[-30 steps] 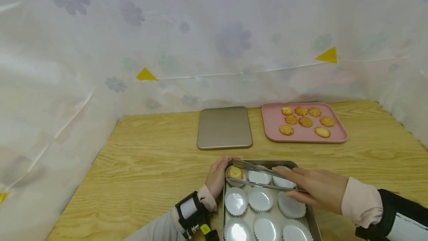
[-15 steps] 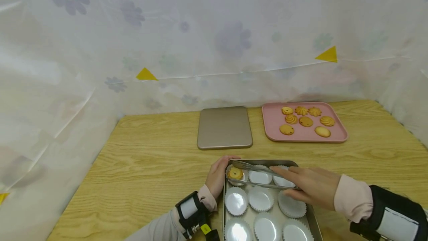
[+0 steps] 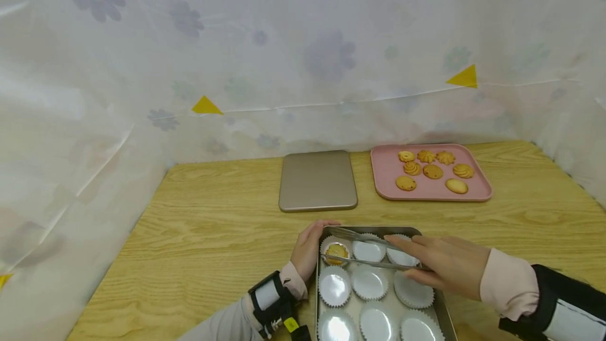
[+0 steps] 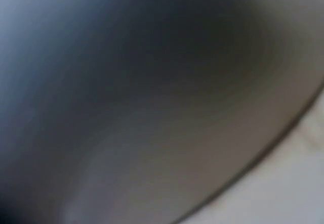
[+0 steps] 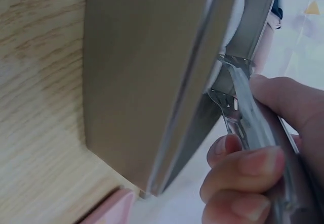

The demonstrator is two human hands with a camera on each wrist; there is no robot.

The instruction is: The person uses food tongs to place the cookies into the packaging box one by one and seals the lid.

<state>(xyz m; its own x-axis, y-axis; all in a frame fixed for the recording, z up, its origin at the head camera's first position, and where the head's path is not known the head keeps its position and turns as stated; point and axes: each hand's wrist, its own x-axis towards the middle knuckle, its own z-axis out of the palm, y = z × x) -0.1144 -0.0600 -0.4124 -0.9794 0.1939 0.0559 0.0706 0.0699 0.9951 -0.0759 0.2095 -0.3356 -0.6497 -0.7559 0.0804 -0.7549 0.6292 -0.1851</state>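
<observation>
In the head view, my right hand (image 3: pixel 445 264) holds a pair of metal tongs (image 3: pixel 369 263) over the far row of a deep baking pan (image 3: pixel 445 312). The tongs' two arms are spread apart, one on each side of a round golden cookie (image 3: pixel 336 250). That cookie sits in the white paper cup (image 3: pixel 326 243) at the pan's far left corner. My left hand (image 3: pixel 306 250) grips the pan's left wall near that corner; its thumb is hidden. The right wrist view shows fingers curled round the tongs (image 5: pixel 253 113) beside the pan's wall (image 5: pixel 147 82). The left wrist view is too blurred to read.
Several more white paper cups (image 3: pixel 370 282) line the pan in rows. Behind it lies a flat brown-grey lid or tray (image 3: pixel 318 180). A pink tray (image 3: pixel 480 193) with several cookies (image 3: pixel 433 171) stands at the back right. A patterned plastic sheet (image 3: pixel 284 57) encloses the wooden table (image 3: pixel 213 225).
The cookie has dropped from between the tongs' arms into the corner cup, shifting slightly nearer and to the right. My right hand has barely moved; the left hand stays put.
</observation>
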